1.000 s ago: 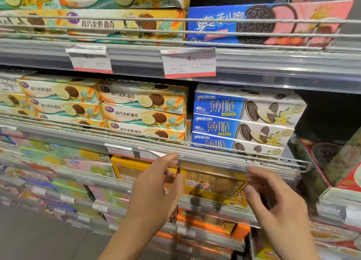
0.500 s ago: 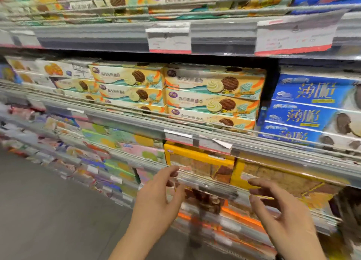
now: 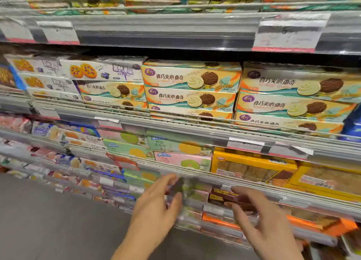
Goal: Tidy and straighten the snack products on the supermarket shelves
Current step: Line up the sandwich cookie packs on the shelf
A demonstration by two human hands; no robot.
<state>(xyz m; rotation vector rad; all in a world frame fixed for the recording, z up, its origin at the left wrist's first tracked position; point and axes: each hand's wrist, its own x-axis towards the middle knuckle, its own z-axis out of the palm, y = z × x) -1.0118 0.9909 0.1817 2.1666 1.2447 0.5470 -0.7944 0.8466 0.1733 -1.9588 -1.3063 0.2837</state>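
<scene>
Fingers [image 3: 172, 178] on the left hand [image 3: 154, 207] are spread loose and a bit curved, thumb apart from the rest, reaching toward the front rail of a lower shelf [image 3: 197, 176]. They're not wrapped around anything, though it's blurry right at the tips so I can't tell if they brush the rail. The right hand [image 3: 261, 226] looks about the same: fingers apart, lightly bent, hovering just in front of a dark brown snack box [image 3: 224, 197] on the shelf below that rail, holding nothing.

Between the two hands sit some smeared pink and green packs [image 3: 192, 191], too blurred to read. Just above the rail, toward the right end of that shelf, there's a yellow box of wafers [image 3: 252, 167] with a second yellow box [image 3: 330, 179] beside it. To the left of those are pink and green boxes [image 3: 175, 154] stacked flat.

One shelf up, the cream-and-orange sandwich cookie boxes [image 3: 191, 87] are stacked three high in neat columns behind a wire rail, with another column [image 3: 293, 99] on the right and white boxes with orange cookies [image 3: 97, 70] toward the left end. Price tags [image 3: 287, 34] hang on the top shelf edge. Grey floor [image 3: 48, 220] fills the lower left.
</scene>
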